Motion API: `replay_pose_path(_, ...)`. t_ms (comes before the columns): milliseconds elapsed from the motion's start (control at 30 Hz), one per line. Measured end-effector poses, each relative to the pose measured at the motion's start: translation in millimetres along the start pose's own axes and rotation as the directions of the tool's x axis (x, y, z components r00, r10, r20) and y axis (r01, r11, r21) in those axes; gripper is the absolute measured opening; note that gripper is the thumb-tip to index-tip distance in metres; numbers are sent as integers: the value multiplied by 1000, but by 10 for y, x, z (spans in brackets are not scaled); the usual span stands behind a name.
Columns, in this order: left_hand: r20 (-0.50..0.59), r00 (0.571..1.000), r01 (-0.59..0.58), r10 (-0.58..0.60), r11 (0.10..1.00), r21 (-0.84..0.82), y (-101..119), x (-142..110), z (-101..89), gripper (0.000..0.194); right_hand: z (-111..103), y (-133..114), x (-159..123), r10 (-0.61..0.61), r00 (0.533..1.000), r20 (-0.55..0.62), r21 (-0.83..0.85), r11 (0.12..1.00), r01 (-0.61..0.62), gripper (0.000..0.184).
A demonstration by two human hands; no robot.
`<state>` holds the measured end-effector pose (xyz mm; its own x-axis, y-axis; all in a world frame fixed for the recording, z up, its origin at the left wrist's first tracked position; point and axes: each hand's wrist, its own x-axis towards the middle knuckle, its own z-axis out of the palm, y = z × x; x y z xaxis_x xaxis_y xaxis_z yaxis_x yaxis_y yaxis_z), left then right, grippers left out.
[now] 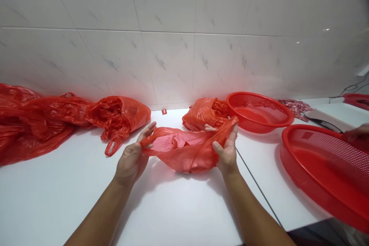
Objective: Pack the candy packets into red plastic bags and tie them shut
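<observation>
A red plastic bag (pixel 184 150) hangs stretched between both hands just above the white countertop (pixel 72 192). My left hand (pixel 133 157) grips its left edge with fingers curled round the plastic. My right hand (pixel 227 150) holds the right edge, thumb and fingers closed on it. The bag's mouth is pulled apart and faces up. Something small and red lies inside; I cannot make it out.
A heap of red plastic bags (pixel 57 119) lies at the left against the tiled wall. Another filled red bag (pixel 201 113) sits behind. Two red mesh baskets (pixel 259 111) (pixel 325 169) stand at the right. Another person's hand (pixel 356 132) touches the near basket's rim.
</observation>
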<state>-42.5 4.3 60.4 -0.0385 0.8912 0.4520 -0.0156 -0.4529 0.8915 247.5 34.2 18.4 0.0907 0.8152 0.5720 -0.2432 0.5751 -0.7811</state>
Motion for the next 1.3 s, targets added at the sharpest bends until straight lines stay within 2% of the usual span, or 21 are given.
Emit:
replay_pose_path(33,9,1000,11,-10,997,-81,106,5,30,50,-18,-23,17,23,1000,18,63,998,-24,111)
replay_pose_path(100,58,998,8,0,991,-136,322,34,110,47,-40,-70,36,62,995,77,161,984,-74,108)
replay_pose_path(200,150,988,-22,33,997,-72,607,130,288,52,-43,-109,23,118,978,171,256,953,-160,104)
replay_pose_path(300,227,973,26,-37,998,54,767,207,537,52,-24,-92,-21,186,939,289,332,900,-281,101)
replay_pose_path(333,260,964,22,-55,991,130,784,209,632,50,-13,-83,-35,222,910,350,330,880,-341,99)
replay_pose_path(400,328,943,-57,-64,937,345,767,176,829,46,23,-74,-56,290,826,484,266,850,-455,96)
replay_pose_path(467,382,923,-178,-56,816,550,705,110,1008,45,82,-89,-63,294,765,573,179,866,-467,93)
replay_pose_path(500,405,913,-229,-53,754,616,668,76,1081,44,117,-102,-62,279,753,597,138,888,-438,88)
replay_pose_path(567,461,885,-300,-65,677,672,602,18,1177,40,187,-126,-53,251,754,607,72,928,-366,68)
replay_pose_path(633,528,846,-357,-76,656,665,558,-21,1205,35,235,-129,-43,263,749,609,22,938,-347,46)
replay_pose_path(667,558,826,-379,-85,649,659,545,-36,1198,33,246,-120,-40,275,741,612,12,934,-356,42)
replay_pose_path(767,601,793,-419,-103,624,660,518,-88,1140,30,242,-64,-55,288,710,643,50,909,-414,53)
replay_pose_path(867,575,813,-433,-92,565,702,456,-164,1082,33,236,5,-114,319,678,662,98,860,-500,64)
replay_pose_path(967,515,854,-415,-79,493,764,327,-252,1036,46,257,75,-196,416,687,595,129,794,-593,59)
replay_pose_path(1033,481,875,-402,-52,474,783,214,-311,1001,42,278,116,-241,480,675,560,113,763,-636,61)
replay_pose_path(1133,443,896,-391,13,494,777,49,-395,941,36,301,145,-267,515,645,564,54,757,-652,71)
replay_pose_path(1300,435,900,-353,-13,562,748,-96,-481,885,43,335,123,-272,450,663,598,36,811,-583,51)
